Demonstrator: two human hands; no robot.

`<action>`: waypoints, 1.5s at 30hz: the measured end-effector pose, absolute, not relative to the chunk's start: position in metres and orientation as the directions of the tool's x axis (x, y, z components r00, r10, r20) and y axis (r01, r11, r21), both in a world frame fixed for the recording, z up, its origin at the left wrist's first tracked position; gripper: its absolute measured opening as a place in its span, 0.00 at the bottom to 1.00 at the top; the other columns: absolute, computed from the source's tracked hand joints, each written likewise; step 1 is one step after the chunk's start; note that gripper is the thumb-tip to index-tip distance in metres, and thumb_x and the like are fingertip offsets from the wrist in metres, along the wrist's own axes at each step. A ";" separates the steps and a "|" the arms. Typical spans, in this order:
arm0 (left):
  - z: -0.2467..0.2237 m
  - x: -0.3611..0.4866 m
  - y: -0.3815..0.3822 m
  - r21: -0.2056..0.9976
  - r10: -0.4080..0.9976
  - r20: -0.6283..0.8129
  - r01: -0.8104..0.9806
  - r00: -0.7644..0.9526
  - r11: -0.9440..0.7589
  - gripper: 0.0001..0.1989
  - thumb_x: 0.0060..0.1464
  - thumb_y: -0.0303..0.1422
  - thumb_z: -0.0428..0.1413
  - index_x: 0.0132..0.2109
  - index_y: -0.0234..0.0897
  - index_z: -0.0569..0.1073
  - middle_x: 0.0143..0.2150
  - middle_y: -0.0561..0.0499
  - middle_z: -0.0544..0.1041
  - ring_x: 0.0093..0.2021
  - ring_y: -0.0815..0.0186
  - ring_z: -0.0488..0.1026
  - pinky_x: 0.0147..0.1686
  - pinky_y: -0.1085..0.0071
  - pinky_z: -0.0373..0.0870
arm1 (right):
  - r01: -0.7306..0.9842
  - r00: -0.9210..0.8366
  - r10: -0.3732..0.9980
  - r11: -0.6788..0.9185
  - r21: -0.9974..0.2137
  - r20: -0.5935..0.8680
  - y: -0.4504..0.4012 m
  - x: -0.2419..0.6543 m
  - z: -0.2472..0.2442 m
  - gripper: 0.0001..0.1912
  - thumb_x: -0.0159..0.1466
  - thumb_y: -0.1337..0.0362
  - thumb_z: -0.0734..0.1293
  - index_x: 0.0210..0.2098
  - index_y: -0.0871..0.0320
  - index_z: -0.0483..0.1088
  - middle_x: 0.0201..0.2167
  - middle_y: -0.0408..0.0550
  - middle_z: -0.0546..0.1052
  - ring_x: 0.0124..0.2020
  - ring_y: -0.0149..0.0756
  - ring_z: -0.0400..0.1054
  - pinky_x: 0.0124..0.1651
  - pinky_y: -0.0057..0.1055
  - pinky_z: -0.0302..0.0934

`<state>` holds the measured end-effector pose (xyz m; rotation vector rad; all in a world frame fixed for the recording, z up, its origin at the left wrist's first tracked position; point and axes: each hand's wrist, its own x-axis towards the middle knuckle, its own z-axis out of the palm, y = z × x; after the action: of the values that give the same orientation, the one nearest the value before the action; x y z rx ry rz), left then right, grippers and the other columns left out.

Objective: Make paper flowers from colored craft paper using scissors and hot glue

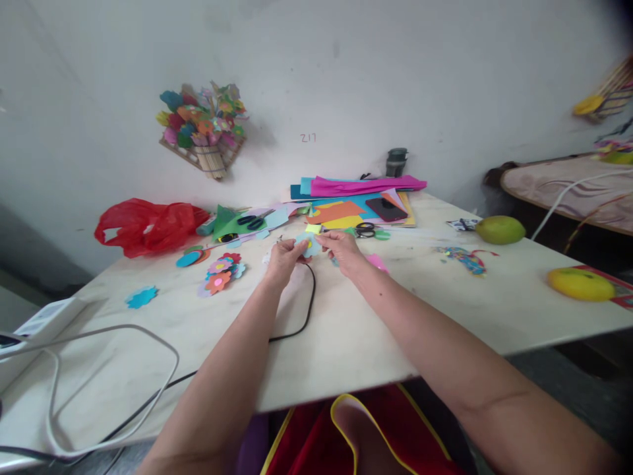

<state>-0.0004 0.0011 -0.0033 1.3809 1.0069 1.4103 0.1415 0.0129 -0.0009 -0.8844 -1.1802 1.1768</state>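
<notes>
A light blue paper flower (310, 249) with a yellow centre is held up over the table. My left hand (283, 260) pinches its left side with the thumb on the front. The fingers of my right hand (342, 248) are closed on its right edge. Just behind the flower shows a small yellow paper piece (313, 228). To the left lies a group of paper flowers (219, 282) in orange, pink, red and blue. A single blue paper flower (142, 297) is farther left. Black scissors (366, 229) rest beyond my right hand.
At the back lie coloured paper sheets (341, 212), a phone (386, 210) and more scissors (251, 221). A red plastic bag (148, 225) is at the left. A black cable (312, 297) and a white cable (175, 356) cross the table. A green mango (500, 229) and paper scraps (467, 259) sit right.
</notes>
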 end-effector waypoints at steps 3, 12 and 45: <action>-0.003 -0.002 0.001 0.959 0.959 0.281 -0.045 0.031 -0.280 0.21 0.37 0.47 0.62 0.24 0.31 0.71 0.20 0.52 0.71 0.21 0.71 0.68 0.25 0.72 0.70 | -0.219 -0.001 0.981 0.190 -0.957 0.195 0.012 0.141 0.000 0.13 0.43 0.56 0.71 0.20 0.60 0.70 0.16 0.39 0.66 0.20 0.25 0.56 0.19 0.24 0.45; -0.003 -0.001 0.000 0.958 0.955 0.286 -0.050 0.074 -0.283 0.20 0.37 0.46 0.62 0.29 0.31 0.73 0.24 0.52 0.72 0.23 0.71 0.69 0.27 0.73 0.70 | -0.231 0.010 0.982 0.185 -0.955 0.188 0.010 0.140 0.001 0.13 0.42 0.56 0.71 0.19 0.59 0.69 0.16 0.39 0.65 0.21 0.26 0.57 0.20 0.24 0.45; 0.002 -0.007 -0.001 0.965 0.964 0.256 -0.046 -0.068 -0.260 0.21 0.37 0.48 0.61 0.25 0.32 0.69 0.21 0.54 0.70 0.20 0.71 0.68 0.25 0.72 0.72 | -0.082 -0.025 0.982 0.182 -0.980 0.185 0.019 0.151 0.001 0.07 0.49 0.62 0.67 0.22 0.61 0.72 0.24 0.49 0.76 0.19 0.24 0.57 0.17 0.21 0.47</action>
<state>-0.0073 -0.0011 0.0018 1.3268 1.0785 1.4719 0.1513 0.0187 0.0010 -0.9997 -1.2560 1.1324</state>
